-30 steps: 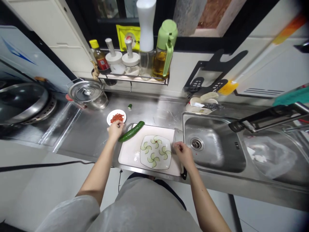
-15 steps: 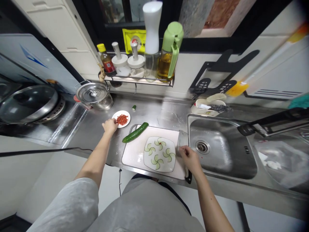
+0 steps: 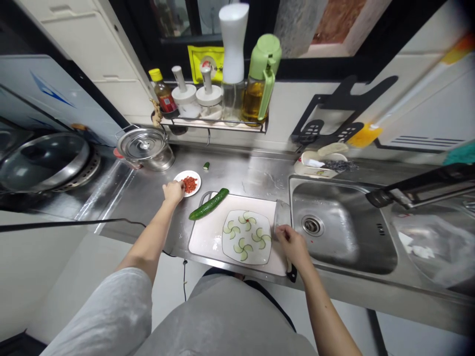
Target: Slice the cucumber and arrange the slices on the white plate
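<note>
My left hand (image 3: pixel 173 192) reaches over the left rim of a small round white plate (image 3: pixel 181 176). Its fingertips are pinched at the small red pieces (image 3: pixel 190 184); what they hold, if anything, is too small to make out. My right hand (image 3: pixel 293 243) hovers by the right edge of a square white plate (image 3: pixel 229 251), fingers pinched, over a knife (image 3: pixel 282 213) with a black handle end. On the square plate lie several pinwheels of thin cucumber slices (image 3: pixel 243 248), the top one with a red spot at its centre. A whole cucumber (image 3: pixel 209 204) rests across the cutting board (image 3: pixel 200 243).
A cucumber end (image 3: pixel 206 166) lies on the steel counter (image 3: pixel 230 170). The sink (image 3: pixel 345 227) is to the right, a lidded steel pot (image 3: pixel 146 147) to the left. Seasoning jars and an oil bottle (image 3: pixel 256 94) stand on a wall rack. A covered pan (image 3: pixel 44 160) sits far left.
My left hand has shifted slightly right, further in over the red pieces. My right hand stays almost in place beside the square plate.
</note>
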`<action>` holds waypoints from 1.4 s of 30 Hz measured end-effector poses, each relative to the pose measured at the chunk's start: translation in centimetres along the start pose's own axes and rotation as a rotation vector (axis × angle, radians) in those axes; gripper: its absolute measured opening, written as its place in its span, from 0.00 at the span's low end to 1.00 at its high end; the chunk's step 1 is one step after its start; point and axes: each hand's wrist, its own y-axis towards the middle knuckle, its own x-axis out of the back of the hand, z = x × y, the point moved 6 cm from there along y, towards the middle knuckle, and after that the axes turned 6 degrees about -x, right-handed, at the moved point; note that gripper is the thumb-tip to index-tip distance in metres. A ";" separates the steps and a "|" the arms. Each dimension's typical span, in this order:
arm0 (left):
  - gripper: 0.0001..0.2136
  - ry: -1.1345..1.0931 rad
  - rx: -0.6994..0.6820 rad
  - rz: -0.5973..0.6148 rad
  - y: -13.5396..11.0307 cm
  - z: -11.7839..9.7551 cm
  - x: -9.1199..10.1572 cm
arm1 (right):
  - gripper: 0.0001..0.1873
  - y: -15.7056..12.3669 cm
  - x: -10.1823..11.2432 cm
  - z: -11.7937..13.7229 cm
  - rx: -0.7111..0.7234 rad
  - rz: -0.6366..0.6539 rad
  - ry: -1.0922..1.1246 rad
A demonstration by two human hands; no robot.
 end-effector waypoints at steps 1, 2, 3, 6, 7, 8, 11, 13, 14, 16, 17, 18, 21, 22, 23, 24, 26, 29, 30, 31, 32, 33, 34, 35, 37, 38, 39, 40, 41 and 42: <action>0.12 -0.002 0.004 -0.004 0.1 0.1 0.0 | 0.19 -0.1 0.0 0.0 -0.001 -0.002 0.000; 0.12 -0.008 0.013 -0.006 0.1 0.2 -0.1 | 0.19 -0.1 0.0 0.0 -0.001 -0.004 0.000; 0.12 -0.020 0.029 -0.006 0.2 0.4 -0.1 | 0.20 -0.2 0.0 0.0 0.001 -0.008 0.002; 0.11 -0.063 0.078 0.002 0.3 1.1 -0.3 | 0.20 -0.3 0.0 0.1 0.006 -0.015 0.007; 0.11 -0.071 0.083 0.000 0.4 1.3 -0.3 | 0.20 -0.3 0.0 0.2 0.006 -0.013 0.007; 0.11 -0.076 0.080 -0.006 0.5 1.5 -0.3 | 0.20 -0.3 0.0 0.2 0.006 -0.010 0.006; 0.11 -0.073 0.047 -0.024 0.6 1.7 -0.3 | 0.21 -0.5 -0.1 0.5 0.010 -0.005 0.005; 0.12 -0.059 0.044 -0.028 0.7 1.9 -0.4 | 0.20 -0.6 -0.1 0.6 0.009 -0.012 0.003; 0.12 -0.049 0.053 -0.026 0.7 2.0 -0.4 | 0.20 -0.7 -0.1 0.7 0.007 -0.014 0.001; 0.12 -0.026 0.080 -0.018 0.7 2.3 -0.5 | 0.19 -0.8 -0.1 0.6 0.000 -0.015 -0.006; 0.12 -0.016 0.088 -0.012 0.7 2.4 -0.5 | 0.18 -0.8 -0.1 0.6 -0.004 -0.014 -0.010; 0.12 -0.009 0.091 -0.008 0.7 2.5 -0.5 | 0.18 -0.8 -0.1 0.5 -0.007 -0.013 -0.013; 0.11 0.002 0.077 -0.003 0.7 2.5 -0.4 | 0.17 -0.9 -0.1 0.3 -0.002 -0.015 -0.020; 0.11 0.003 0.070 -0.004 0.7 2.5 -0.3 | 0.17 -0.9 -0.1 0.2 0.001 -0.020 -0.022; 0.11 0.003 0.066 -0.004 0.7 2.5 -0.3 | 0.17 -0.9 -0.2 0.1 0.002 -0.024 -0.023; 0.11 0.003 0.063 -0.004 0.7 2.5 -0.3 | 0.17 -0.9 -0.2 0.1 0.002 -0.028 -0.023; 0.11 -0.006 0.072 -0.002 0.7 2.5 -0.3 | 0.17 -0.9 -0.4 0.1 0.000 -0.020 -0.018; 0.11 -0.053 0.104 0.005 0.9 2.8 -0.6 | 0.18 -0.9 -0.5 0.2 -0.008 -0.005 -0.006; 0.11 -0.073 0.112 0.006 0.9 2.9 -0.6 | 0.18 -1.0 -0.6 0.3 -0.012 -0.004 -0.006; 0.11 -0.091 0.116 0.005 1.0 3.0 -0.7 | 0.18 -1.0 -0.6 0.4 -0.015 -0.002 -0.009; 0.11 -0.104 0.114 0.005 1.0 3.1 -0.7 | 0.19 -1.0 -0.6 0.5 -0.015 0.000 -0.012; 0.12 -0.111 0.108 0.004 1.1 3.1 -0.7 | 0.19 -1.1 -0.6 0.6 -0.013 0.003 -0.015; 0.12 -0.114 0.098 0.005 1.1 3.1 -0.7 | 0.19 -1.1 -0.6 0.6 -0.009 0.005 -0.017; 0.13 -0.113 0.086 0.006 1.2 3.0 -0.7 | 0.19 -1.1 -0.6 0.7 -0.005 0.005 -0.016; 0.12 -0.109 0.069 0.006 1.2 2.9 -0.6 | 0.19 -1.2 -0.6 0.7 -0.002 0.000 -0.010; 0.12 -0.109 0.064 0.004 1.1 2.8 -0.5 | 0.19 -1.2 -0.6 0.7 -0.001 -0.004 -0.006; 0.11 -0.108 0.062 0.001 1.1 2.8 -0.4 | 0.19 -1.2 -0.5 0.6 -0.001 -0.006 -0.002; 0.10 -0.111 0.063 -0.001 1.1 2.8 -0.4 | 0.19 -1.2 -0.5 0.6 -0.001 -0.007 0.000; 0.10 -0.118 0.068 -0.002 1.0 2.9 -0.3 | 0.19 -1.2 -0.5 0.5 0.000 -0.006 0.002; 0.10 -0.134 0.079 -0.004 0.9 3.0 -0.3 | 0.19 -1.2 -0.5 0.5 0.000 -0.005 0.005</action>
